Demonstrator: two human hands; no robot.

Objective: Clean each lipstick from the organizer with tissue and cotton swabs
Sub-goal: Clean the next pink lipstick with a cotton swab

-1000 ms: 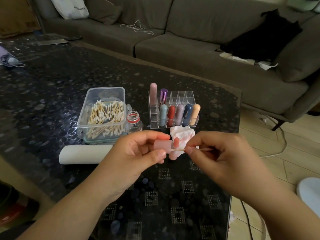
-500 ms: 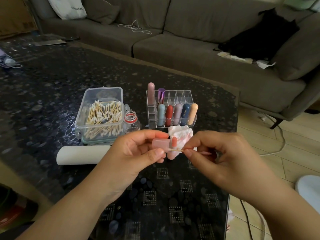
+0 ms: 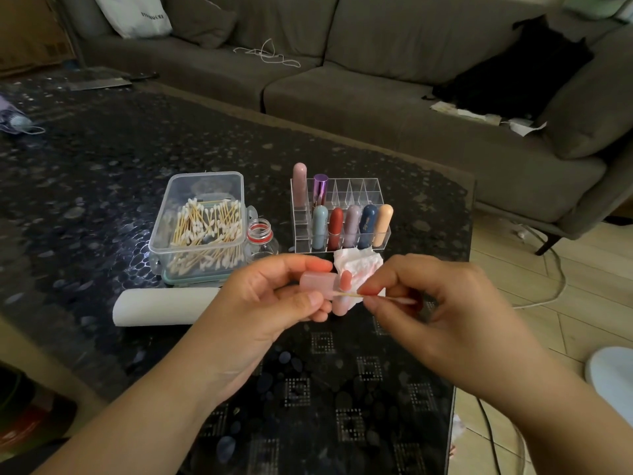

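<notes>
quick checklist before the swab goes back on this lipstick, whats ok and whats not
1. Left hand grips the open lipstick: ok.
2. Right hand pinches the swab: ok.
3. Swab tip at the bullet: cannot tell, contact too small to see.
4. Swab tip clean: cannot tell.
5. Tissue at hand, before the organizer: ok, though stained.
6. Spare swabs in the box: ok.
</notes>
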